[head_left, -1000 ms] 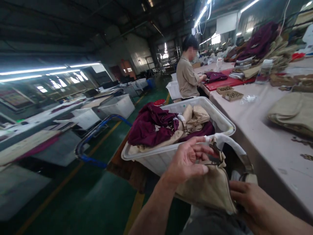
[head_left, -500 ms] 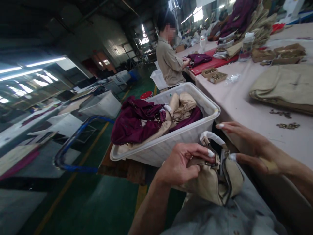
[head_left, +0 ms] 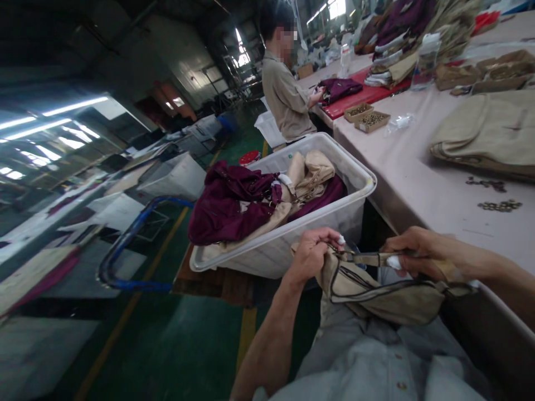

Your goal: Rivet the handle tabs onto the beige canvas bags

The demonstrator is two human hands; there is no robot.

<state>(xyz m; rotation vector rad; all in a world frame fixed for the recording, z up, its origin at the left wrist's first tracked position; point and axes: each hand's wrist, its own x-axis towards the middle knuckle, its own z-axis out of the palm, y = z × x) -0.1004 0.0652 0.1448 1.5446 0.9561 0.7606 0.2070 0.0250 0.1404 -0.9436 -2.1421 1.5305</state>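
Note:
A beige fabric handbag [head_left: 393, 303] with a long dark zip along its top lies against my lap. Its near end is pinched between the fingers of my left hand [head_left: 312, 252], beside a strap fitting. My right hand [head_left: 422, 252] is closed on the bag's strap [head_left: 368, 259], which runs stretched between both hands. White wrapping covers fingertips on each hand, and a tan band sits on a right-hand finger. Right in front stands a white plastic tub [head_left: 267, 253] holding a purple bag [head_left: 232, 209] and beige bags [head_left: 315, 170].
The table [head_left: 422, 189] on the right carries small metal fittings [head_left: 499, 206], a folded beige bag [head_left: 485, 133] and boxes of studs [head_left: 371, 121]. A co-worker [head_left: 284, 89] handles a purple bag beyond the tub. A blue cart handle [head_left: 112, 250] juts out left.
My right hand, spread beside the bag before, has closed on its strap and drawn it rightward. The bag has turned, showing its zip lengthwise. My left hand has shifted slightly up.

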